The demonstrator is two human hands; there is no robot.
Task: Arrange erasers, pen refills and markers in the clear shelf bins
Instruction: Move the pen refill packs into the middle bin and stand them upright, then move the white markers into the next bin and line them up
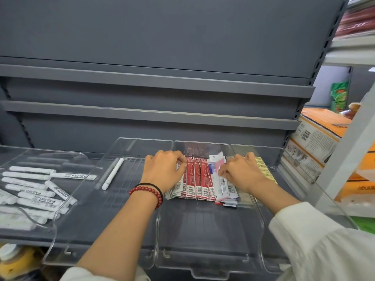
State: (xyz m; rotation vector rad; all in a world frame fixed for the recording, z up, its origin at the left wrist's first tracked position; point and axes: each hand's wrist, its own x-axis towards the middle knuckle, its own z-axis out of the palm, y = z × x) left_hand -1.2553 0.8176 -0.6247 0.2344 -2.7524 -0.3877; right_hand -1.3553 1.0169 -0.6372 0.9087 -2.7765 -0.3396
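Observation:
Red pen refill packets (195,177) stand in a row at the back of a clear bin (207,226), with pink and blue packets (222,187) leaning at the row's right end. My left hand (164,171) holds the left end of the row, fingers curled over the packet tops. My right hand (241,172) grips the pink and blue packets on the right. A single white marker (113,173) lies in the neighbouring clear bin (101,230) to the left. Several white markers (34,189) fill the far-left bin (26,228).
The bins sit on a grey metal shelf (26,235) with more grey shelves (154,82) above. Yellow packets (265,171) lie in a bin at the right. Orange and white boxes (316,142) are stacked on a rack to the right.

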